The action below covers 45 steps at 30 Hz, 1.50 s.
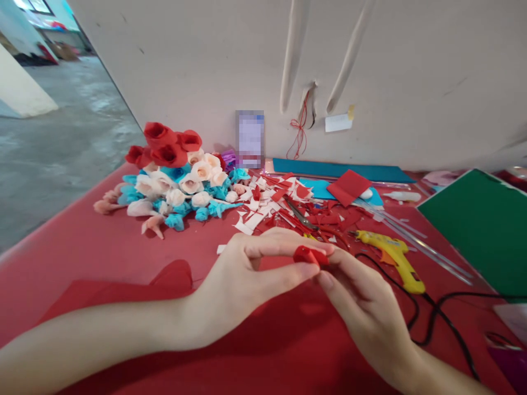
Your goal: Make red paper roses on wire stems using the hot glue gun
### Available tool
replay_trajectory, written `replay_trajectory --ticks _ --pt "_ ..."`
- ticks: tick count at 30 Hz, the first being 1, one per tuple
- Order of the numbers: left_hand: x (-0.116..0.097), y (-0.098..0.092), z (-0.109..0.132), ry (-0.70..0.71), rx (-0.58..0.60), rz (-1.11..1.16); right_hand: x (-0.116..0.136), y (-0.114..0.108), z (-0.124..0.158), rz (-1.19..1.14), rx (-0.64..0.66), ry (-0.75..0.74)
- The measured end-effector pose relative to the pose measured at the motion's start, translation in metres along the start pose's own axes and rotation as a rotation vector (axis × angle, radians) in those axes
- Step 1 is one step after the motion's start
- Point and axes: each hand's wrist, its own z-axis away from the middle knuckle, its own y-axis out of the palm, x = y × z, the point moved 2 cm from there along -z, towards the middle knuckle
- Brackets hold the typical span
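Between my two hands is a small rolled piece of red paper (307,255), with a curled open end facing me. My left hand (247,274) pinches it from the left with thumb and fingers. From the right, my right hand (362,296) grips its other end, thumb below and fingers above. Both hands are just above the red tabletop (263,345). Behind them lie scissors (300,214) among red and white paper scraps (259,206). A yellow glue gun (391,252) rests on its side right of my right hand.
Red paper flowers (164,145) top a pile of white and blue ones (177,189) at left. A phone (250,137) leans against the wall. A red paper square (349,186), clear sticks (415,236), a green board (481,230) and a black cord (448,323) occupy the right. Red sheets (123,285) lie under my left arm.
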Motion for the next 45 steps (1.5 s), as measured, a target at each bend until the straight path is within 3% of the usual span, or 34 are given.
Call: replay_trajectory --ticks 5,9,14,19,26,35,40,45 --pt "0.004 0.000 0.002 -0.003 0.027 0.131 -0.002 -0.001 0.001 -0.058 -0.025 0.061" --pt "0.012 0.001 0.000 -0.009 0.030 0.323 -0.006 -0.001 0.006 -0.350 0.011 0.239" --pt "0.018 0.000 -0.003 0.049 -0.003 0.242 -0.006 0.002 0.008 -0.583 0.059 0.335" --pt "0.015 -0.002 -0.004 0.110 -0.006 0.100 -0.005 0.005 0.006 -0.582 0.077 0.325" --pt "0.015 -0.001 -0.003 0.049 -0.011 0.114 0.000 0.006 0.005 -0.539 0.075 0.235" --pt "0.015 0.003 -0.004 -0.014 0.141 0.373 0.004 0.004 0.001 -0.553 0.095 0.204" --pt "0.015 -0.001 -0.007 0.042 0.207 0.278 0.005 0.003 0.002 -0.543 0.092 0.199" --pt "0.018 -0.004 -0.009 0.131 0.178 0.185 0.007 0.002 0.004 -0.550 0.092 0.213"
